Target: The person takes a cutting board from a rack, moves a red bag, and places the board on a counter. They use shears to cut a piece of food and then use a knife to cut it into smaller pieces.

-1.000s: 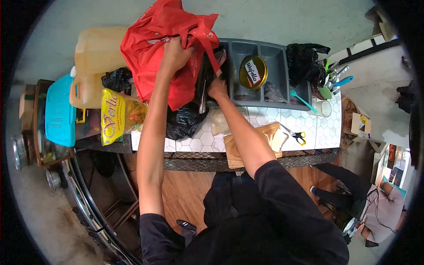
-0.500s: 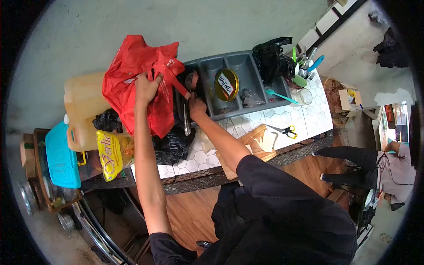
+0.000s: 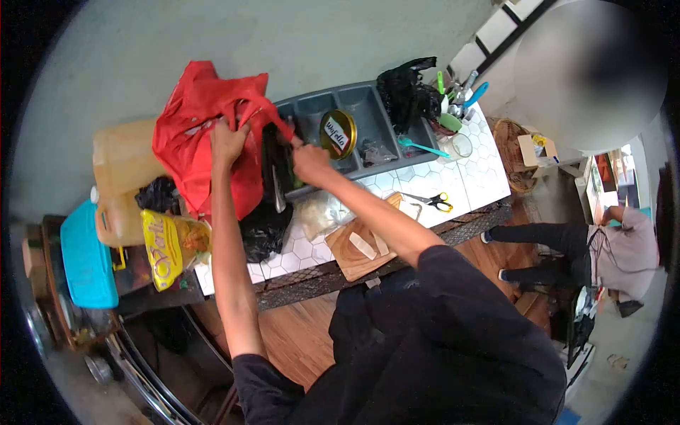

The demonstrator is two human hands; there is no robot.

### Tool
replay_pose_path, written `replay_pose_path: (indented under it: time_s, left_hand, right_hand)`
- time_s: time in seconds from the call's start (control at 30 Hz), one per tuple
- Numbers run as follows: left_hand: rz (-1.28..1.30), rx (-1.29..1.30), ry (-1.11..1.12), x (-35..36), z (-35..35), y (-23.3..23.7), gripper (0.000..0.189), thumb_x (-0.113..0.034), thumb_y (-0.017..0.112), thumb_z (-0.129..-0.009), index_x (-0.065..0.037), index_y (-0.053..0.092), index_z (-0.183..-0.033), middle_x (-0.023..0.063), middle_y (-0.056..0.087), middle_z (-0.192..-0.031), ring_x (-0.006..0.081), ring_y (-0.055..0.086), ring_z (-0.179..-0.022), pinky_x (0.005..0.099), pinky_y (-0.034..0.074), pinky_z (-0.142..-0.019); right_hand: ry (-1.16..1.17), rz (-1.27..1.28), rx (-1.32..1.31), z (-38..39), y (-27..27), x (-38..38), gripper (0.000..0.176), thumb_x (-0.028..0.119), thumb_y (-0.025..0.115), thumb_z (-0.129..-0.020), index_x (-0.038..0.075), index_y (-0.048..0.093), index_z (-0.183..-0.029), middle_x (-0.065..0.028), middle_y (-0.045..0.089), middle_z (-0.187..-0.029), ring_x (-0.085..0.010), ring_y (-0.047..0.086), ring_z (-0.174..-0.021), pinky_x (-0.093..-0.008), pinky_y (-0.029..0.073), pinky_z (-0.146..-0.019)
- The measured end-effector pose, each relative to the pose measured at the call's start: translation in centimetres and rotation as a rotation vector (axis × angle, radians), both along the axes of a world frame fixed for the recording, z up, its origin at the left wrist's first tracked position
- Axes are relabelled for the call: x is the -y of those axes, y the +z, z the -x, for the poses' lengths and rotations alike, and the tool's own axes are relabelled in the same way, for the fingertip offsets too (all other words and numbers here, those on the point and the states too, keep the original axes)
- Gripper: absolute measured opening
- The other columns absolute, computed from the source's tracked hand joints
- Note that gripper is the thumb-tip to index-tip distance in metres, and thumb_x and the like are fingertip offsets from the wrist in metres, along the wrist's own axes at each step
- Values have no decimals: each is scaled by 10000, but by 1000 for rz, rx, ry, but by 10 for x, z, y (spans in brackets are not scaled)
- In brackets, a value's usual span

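Counter (image 3: 489, 168) with red bag (image 3: 185, 138) over it, upper left of the frame; left hand (image 3: 227, 146) pinching its cloth, right hand (image 3: 312, 165) closed on its strap (image 3: 282, 127). Apparent step: drawing the strap aside; next move calls for steady tension.

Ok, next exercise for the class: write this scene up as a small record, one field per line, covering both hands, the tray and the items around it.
Left hand: grasping the red fabric bag
Right hand: holding the bag's red strap
Grey plastic compartment tray: holds a round, gold-rimmed "Wafello" tin or lid
Turquoise plastic spoon: across the tray's edge
Brown wooden board: carries flat, pale strips
Yellow-and-black-handled scissors: on the white hexagon-patterned worktop
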State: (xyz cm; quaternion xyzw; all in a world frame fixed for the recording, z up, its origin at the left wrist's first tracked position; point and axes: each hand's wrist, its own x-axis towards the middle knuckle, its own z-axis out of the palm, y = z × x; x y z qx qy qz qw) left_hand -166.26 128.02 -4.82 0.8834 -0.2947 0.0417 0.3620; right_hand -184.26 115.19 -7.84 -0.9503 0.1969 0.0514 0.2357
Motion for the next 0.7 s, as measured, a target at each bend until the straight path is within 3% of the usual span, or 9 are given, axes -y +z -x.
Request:
replay_pose_path:
  time_s: [0.03,0.1,0.13,0.2,0.3,0.37,0.47,0.6,0.7]
  left_hand:
    - [-44,-51,-29,2,-11,-12,492,-323,740,-756,83,621,-1007,325,641,-964,480,619,-959,507,488,-806]
    - [-106,47,4,5,5,0,487,-329,744,-753,70,629,-1007,322,642,-977,479,618,-956,521,495,-806]
    - [-110,47,30,4,11,2,487,-329,744,-753,70,629,-1007,322,642,-977,479,618,-956,521,495,-806]
    - [-132,-41,91,9,25,5,463,-323,744,-757,47,638,-1013,305,646,-1005,467,621,-960,530,503,-805]
    - [-142,-30,82,15,56,15,453,-301,737,-760,27,617,-1049,275,653,-1013,451,628,-958,533,507,-799]
    - [-129,31,79,17,62,7,457,-276,722,-767,18,583,-1088,264,654,-991,448,627,-957,533,507,-788]
    - [-51,129,54,18,73,0,400,-270,709,-778,9,621,-1050,268,663,-979,450,633,-944,526,512,-787]
    - [-43,-43,140,18,71,11,349,-274,700,-786,2,660,-996,277,669,-953,453,644,-922,519,516,-783]
    - [-11,-47,227,19,70,18,327,-290,701,-790,-8,685,-956,293,663,-930,449,652,-908,515,517,-778]
  right_hand:
    - [5,128,23,15,4,3,359,178,624,-790,39,570,-1117,-208,688,-932,-393,685,-845,-499,544,-703]
    - [-37,59,153,35,-25,23,251,251,566,-856,130,657,-1056,-176,689,-853,-370,675,-803,-488,535,-700]
    - [-157,-67,180,62,22,16,251,237,564,-876,103,670,-1060,-191,688,-873,-376,664,-806,-472,526,-704]
    - [-214,-146,307,93,22,21,272,209,612,-871,85,658,-1109,-206,686,-899,-380,663,-812,-442,516,-706]
    - [-236,-288,549,129,28,22,257,194,665,-863,40,649,-1067,-201,674,-770,-363,677,-740,-432,500,-627]
    - [-310,-408,486,146,43,15,295,186,702,-861,16,656,-1098,-112,642,-734,-163,588,-649,-301,456,-611]
    - [-336,-455,483,158,41,10,298,177,706,-863,-6,653,-1092,-65,617,-714,-97,512,-643,-267,429,-588]
    - [-239,-494,494,134,-1,6,319,159,692,-859,-25,653,-1117,-100,664,-741,-131,587,-676,-296,472,-629]
    - [-171,-366,361,87,-11,-13,519,174,656,-851,-16,520,-1314,-230,622,-1143,-337,622,-978,-414,478,-878]
